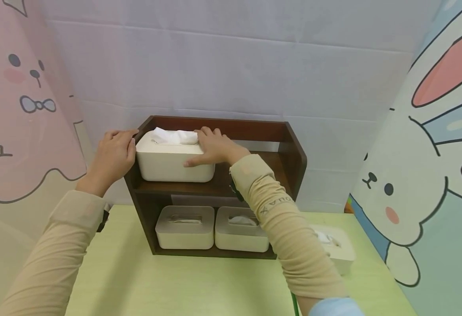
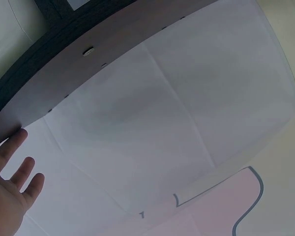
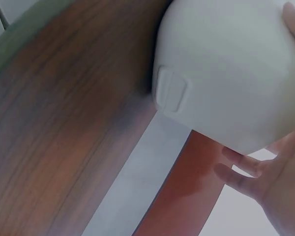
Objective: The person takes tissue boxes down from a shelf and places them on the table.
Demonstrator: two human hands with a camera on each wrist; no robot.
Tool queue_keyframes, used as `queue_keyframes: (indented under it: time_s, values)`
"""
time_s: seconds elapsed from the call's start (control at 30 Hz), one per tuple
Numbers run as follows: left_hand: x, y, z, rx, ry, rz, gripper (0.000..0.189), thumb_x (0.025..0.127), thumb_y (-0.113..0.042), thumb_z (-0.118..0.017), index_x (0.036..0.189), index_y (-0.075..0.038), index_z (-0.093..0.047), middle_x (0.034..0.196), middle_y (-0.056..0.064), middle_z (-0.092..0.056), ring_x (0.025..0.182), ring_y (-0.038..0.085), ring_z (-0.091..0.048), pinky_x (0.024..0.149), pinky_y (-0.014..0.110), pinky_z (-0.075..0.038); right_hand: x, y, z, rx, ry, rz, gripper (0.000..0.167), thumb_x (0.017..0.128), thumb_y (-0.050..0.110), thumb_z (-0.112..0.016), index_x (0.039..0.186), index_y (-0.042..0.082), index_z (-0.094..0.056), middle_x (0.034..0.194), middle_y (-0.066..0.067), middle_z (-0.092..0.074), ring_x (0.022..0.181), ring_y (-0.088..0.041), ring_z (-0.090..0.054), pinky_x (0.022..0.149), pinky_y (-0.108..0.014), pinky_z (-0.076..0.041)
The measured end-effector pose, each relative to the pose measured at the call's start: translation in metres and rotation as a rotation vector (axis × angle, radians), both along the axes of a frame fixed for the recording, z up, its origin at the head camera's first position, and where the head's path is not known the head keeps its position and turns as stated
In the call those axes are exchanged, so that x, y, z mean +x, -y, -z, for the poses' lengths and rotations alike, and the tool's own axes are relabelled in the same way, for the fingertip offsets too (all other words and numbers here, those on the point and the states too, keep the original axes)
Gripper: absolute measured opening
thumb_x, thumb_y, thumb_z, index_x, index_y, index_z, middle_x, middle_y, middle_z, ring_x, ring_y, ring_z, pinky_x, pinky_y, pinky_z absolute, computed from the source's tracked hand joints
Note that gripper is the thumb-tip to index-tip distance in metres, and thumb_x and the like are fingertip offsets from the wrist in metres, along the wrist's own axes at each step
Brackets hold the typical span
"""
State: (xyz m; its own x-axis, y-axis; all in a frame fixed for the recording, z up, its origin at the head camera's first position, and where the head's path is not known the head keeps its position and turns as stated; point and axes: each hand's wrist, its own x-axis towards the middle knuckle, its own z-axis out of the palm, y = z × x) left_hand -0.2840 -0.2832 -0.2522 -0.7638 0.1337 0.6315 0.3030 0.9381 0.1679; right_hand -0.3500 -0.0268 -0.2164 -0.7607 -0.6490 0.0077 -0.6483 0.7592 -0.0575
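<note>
In the head view my right hand (image 1: 217,147) holds the right end of a white tissue box (image 1: 171,169) on the upper shelf. The thumb lies on its front face and the fingers reach over the top toward the back. White tissue (image 1: 175,137) sticks out of the lid. In the right wrist view, the box's smooth end (image 3: 226,73) sits between thumb and fingers. My left hand (image 1: 114,153) rests against the left side panel of the dark brown wooden rack (image 1: 142,219). In the left wrist view its fingers are extended, one touching the panel's edge (image 2: 54,93).
Two more tissue boxes, one on the left (image 1: 185,237) and one on the right (image 1: 240,241), stand on the lower shelf. Another tissue box (image 1: 343,263) sits on the pale green table (image 1: 199,285), partly behind my right forearm. Printed curtains (image 1: 413,197) hang around the table.
</note>
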Motion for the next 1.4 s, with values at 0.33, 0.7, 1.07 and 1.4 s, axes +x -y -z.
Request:
queue_keyframes:
  time_s: [0.33,0.7,1.07,1.4]
  values:
    - [0.001,-0.002,0.000,0.003,0.003,-0.003,0.037,0.097,-0.014,-0.031,0.124,0.003,-0.051,0.121,0.024,-0.055,0.111,0.046,-0.041,0.094,0.060,-0.031,0.004,-0.002,-0.003,0.023,0.001,0.003,0.107,0.069,0.074,-0.053,0.147,0.011,-0.014,0.146,-0.008,-0.023,0.126,-0.029,-0.029,0.104,-0.045,-0.031]
    - [0.000,-0.003,0.000,-0.005,0.001,-0.004,0.037,0.096,-0.014,-0.032,0.123,0.003,-0.051,0.121,0.024,-0.056,0.110,0.046,-0.042,0.094,0.059,-0.031,0.003,0.006,-0.001,0.008,0.018,0.019,0.107,0.069,0.076,-0.050,0.147,0.013,-0.013,0.149,-0.004,-0.022,0.131,-0.031,-0.027,0.107,-0.047,-0.028]
    - [0.000,-0.002,0.000,-0.009,-0.007,0.002,0.037,0.096,-0.013,-0.032,0.123,0.004,-0.052,0.120,0.025,-0.056,0.109,0.045,-0.043,0.097,0.056,-0.030,0.005,0.015,-0.002,0.031,0.006,0.018,0.105,0.068,0.077,-0.050,0.145,0.011,-0.022,0.145,-0.006,-0.027,0.128,-0.031,-0.028,0.106,-0.048,-0.028]
    - [0.000,-0.002,0.001,-0.005,0.013,-0.011,0.038,0.097,-0.015,-0.031,0.125,0.001,-0.050,0.123,0.024,-0.055,0.112,0.046,-0.041,0.094,0.060,-0.031,0.003,0.015,0.000,0.034,-0.046,0.018,0.103,0.068,0.078,-0.049,0.144,0.013,-0.026,0.137,-0.005,-0.037,0.119,-0.029,-0.034,0.100,-0.045,-0.034]
